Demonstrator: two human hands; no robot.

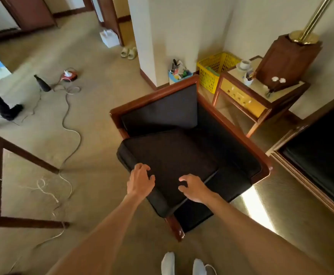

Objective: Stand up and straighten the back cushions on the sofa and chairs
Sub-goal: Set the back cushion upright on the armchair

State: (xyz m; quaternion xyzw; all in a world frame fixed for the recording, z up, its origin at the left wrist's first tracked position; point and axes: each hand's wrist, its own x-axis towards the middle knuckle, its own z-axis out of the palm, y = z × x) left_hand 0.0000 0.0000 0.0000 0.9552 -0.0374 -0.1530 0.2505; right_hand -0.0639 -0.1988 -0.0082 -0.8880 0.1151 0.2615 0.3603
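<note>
A wooden-framed armchair [154, 96] with dark upholstery stands in front of me. A loose dark cushion [174, 155] lies flat on its seat and sticks out past the front left edge. My left hand [141, 180] grips the cushion's near left edge, fingers curled on top. My right hand [192, 188] grips its near right edge, fingers curled on the top face. Another dark pad [162, 110] stands upright against the chair's far side. Part of a dark sofa [321, 155] with a wooden frame shows at the right.
A side table [259, 100] with a wooden lamp base and cups stands behind the chair, beside a yellow basket [213, 70]. Cables [71, 135] trail over the carpet at the left. A wooden table frame [23, 155] is at the left, a person's legs [1, 104] beyond it.
</note>
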